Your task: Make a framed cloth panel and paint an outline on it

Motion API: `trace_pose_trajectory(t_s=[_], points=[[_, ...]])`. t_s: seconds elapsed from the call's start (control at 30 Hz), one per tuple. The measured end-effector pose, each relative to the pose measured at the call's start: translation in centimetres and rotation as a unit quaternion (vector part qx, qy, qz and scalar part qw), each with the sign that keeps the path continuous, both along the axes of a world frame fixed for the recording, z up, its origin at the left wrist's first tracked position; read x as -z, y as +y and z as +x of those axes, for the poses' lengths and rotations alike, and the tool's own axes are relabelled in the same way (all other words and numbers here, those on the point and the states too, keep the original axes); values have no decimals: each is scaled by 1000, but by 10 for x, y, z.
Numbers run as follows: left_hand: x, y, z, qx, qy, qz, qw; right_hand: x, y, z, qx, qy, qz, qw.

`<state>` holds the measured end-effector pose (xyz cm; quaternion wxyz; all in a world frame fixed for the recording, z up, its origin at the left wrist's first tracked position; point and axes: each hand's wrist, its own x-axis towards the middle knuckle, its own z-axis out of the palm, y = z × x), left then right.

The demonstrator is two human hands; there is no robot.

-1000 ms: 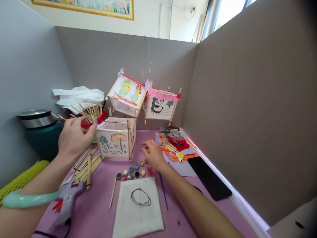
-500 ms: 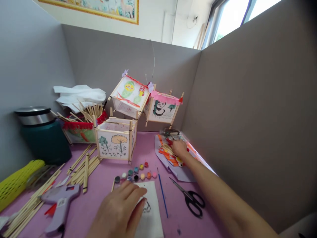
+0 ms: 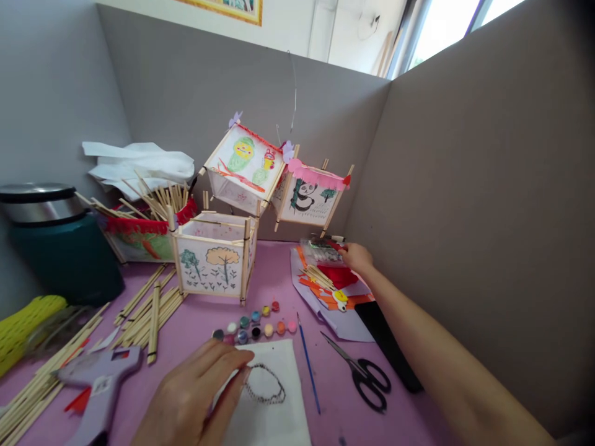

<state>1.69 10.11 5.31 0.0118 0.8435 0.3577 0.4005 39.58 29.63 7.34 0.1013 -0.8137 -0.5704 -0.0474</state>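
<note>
My left hand [image 3: 199, 387] rests at the left edge of a white sheet [image 3: 274, 421] bearing a dark oval outline; its fingers are loosely spread and hold nothing visible. My right hand [image 3: 359, 257] reaches to the back right, fingers pinched on a red-handled tool [image 3: 338, 245] beside a clear plastic box [image 3: 320, 250]. Below it lie purple paper [image 3: 341, 325], red and orange pieces and short sticks [image 3: 318, 277]. A blue paintbrush [image 3: 308, 362], black-handled scissors [image 3: 367, 378] and small paint pots [image 3: 255, 332] surround the sheet.
Drawn paper lanterns [image 3: 211, 260] stand and hang at the back. At the left are a green flask [image 3: 65, 260], a stick-filled basket [image 3: 139, 241], bamboo sticks [image 3: 153, 322] and a glue gun [image 3: 100, 378]. A black object [image 3: 390, 350] lies under my right forearm. Grey partitions [image 3: 478, 204] enclose the table.
My right hand has moved back and right from the coloured paper and now holds the red-handled tool. My left hand has shifted left, uncovering more of the drawing. The view has moved slightly.
</note>
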Motion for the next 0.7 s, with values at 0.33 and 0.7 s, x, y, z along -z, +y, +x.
trace_pose_trajectory(t_s=[0.33,0.7], points=[[-37,-7,-21,-45,25,-106,993,22,-26,-39,-75,-106,40,991],[-86,109,-99,-378,4,-60,924,-7,-72,-115,-324,-85,214,918]])
